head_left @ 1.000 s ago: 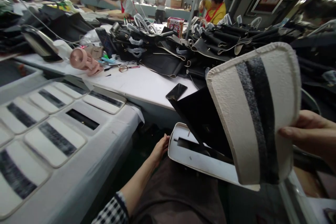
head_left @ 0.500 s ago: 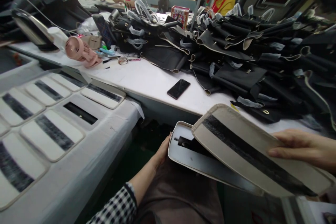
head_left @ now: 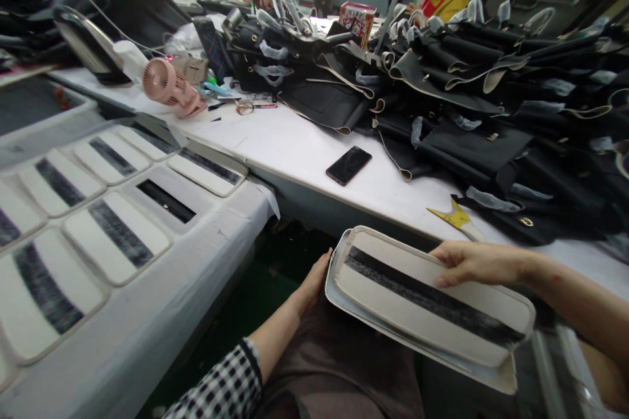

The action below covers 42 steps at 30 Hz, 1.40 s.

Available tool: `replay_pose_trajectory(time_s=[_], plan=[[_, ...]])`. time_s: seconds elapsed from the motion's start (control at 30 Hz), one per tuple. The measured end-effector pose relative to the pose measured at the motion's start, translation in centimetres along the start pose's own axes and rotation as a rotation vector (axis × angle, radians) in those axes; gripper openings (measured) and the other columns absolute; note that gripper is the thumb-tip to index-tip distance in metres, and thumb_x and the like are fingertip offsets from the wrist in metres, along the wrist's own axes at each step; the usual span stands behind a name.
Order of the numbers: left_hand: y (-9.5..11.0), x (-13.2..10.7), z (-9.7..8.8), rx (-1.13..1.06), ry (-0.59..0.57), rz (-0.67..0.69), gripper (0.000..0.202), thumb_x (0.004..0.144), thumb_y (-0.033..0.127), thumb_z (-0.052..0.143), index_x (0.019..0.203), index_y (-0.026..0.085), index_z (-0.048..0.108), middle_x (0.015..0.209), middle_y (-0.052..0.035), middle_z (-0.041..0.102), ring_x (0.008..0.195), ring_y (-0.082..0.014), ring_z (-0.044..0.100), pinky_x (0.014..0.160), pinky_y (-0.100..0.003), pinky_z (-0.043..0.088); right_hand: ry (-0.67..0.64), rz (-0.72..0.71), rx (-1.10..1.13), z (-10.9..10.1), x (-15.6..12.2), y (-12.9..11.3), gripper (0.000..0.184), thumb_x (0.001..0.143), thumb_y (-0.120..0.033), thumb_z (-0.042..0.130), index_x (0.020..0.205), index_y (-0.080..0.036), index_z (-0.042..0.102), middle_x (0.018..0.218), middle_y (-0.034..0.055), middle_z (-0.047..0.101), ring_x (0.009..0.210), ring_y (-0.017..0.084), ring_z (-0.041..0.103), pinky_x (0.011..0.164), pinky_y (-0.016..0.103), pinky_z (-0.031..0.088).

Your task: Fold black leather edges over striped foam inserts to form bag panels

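Note:
My right hand (head_left: 464,263) pinches the upper edge of a beige rounded panel (head_left: 427,298) with a black strip across it, thumb on top. The panel lies over a pale, shallow piece with rounded corners and a thin rim (head_left: 339,294), covering most of its inside. At the left end of that lower piece, my left hand (head_left: 314,280) grips its edge; the fingertips are partly hidden behind it. Both pieces are above my lap, over a dark brown apron (head_left: 354,366).
Similar panels with dark strips (head_left: 115,236) lie on the covered table at left. On the white bench ahead are a black phone (head_left: 348,165), a yellow-ended tool (head_left: 455,216), a pink fan (head_left: 170,87) and heaped black bags (head_left: 472,144). Two people in red aprons are farther back.
My right hand has moved left and brought the beige panel down over the lower piece, covering its inside. The left hand keeps its grip. The whole view has shifted slightly.

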<state>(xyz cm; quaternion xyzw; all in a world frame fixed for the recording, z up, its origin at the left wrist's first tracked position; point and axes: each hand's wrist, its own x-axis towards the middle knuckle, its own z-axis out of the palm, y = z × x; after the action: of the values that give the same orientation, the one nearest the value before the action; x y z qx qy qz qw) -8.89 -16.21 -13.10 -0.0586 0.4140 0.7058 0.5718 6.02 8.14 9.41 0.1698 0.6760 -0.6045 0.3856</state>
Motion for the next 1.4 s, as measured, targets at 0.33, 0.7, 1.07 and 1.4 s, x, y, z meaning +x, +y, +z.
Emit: replay_pose_trajectory(time_s=[0.33,0.7,1.07,1.4], plan=[[0.3,-0.2,0.4,-0.01,0.016,0.031,0.045,0.078,0.051,0.071,0.104,0.015,0.065,0.095,-0.009,0.071,0.085,-0.0228,0.066,0.085,-0.034,0.048,0.432,-0.019,-0.343,1.9,3.7,3.3,0.035,0.076,-0.029,0.062,0.109,-0.018,0.064,0.105,0.0048,0.07,0.096,0.027,0.065,0.088,0.036,0.051],[0.9,-0.9,1.6,-0.046,0.018,0.043,0.044,0.079,0.049,0.071,0.106,0.015,0.067,0.099,-0.0095,0.073,0.096,-0.0271,0.067,0.089,-0.037,0.049,1.088,-0.651,-1.103,10.4,5.9,4.4,0.063,0.094,-0.018,0.045,0.152,-0.021,0.023,0.155,0.009,0.032,0.144,0.029,0.027,0.114,0.053,0.031],[1.7,-1.4,2.3,-0.088,-0.102,0.005,0.044,0.087,0.05,0.06,0.107,0.011,0.071,0.107,-0.0144,0.072,0.118,-0.0302,0.059,0.108,-0.039,0.038,0.887,-0.378,-1.263,11.8,10.8,3.2,0.062,0.099,-0.037,0.038,0.155,-0.025,0.014,0.159,-0.0009,0.016,0.146,0.022,0.019,0.115,0.045,0.035],[4.9,-4.8,3.0,0.031,-0.11,-0.047,0.062,0.082,0.054,0.067,0.13,0.016,0.059,0.122,-0.0139,0.067,0.124,-0.0315,0.055,0.11,-0.043,0.037,0.981,-0.402,-1.22,12.5,11.7,3.4,0.068,0.097,-0.038,0.042,0.154,-0.016,0.015,0.16,0.0064,0.014,0.146,0.021,0.019,0.118,0.043,0.027]])
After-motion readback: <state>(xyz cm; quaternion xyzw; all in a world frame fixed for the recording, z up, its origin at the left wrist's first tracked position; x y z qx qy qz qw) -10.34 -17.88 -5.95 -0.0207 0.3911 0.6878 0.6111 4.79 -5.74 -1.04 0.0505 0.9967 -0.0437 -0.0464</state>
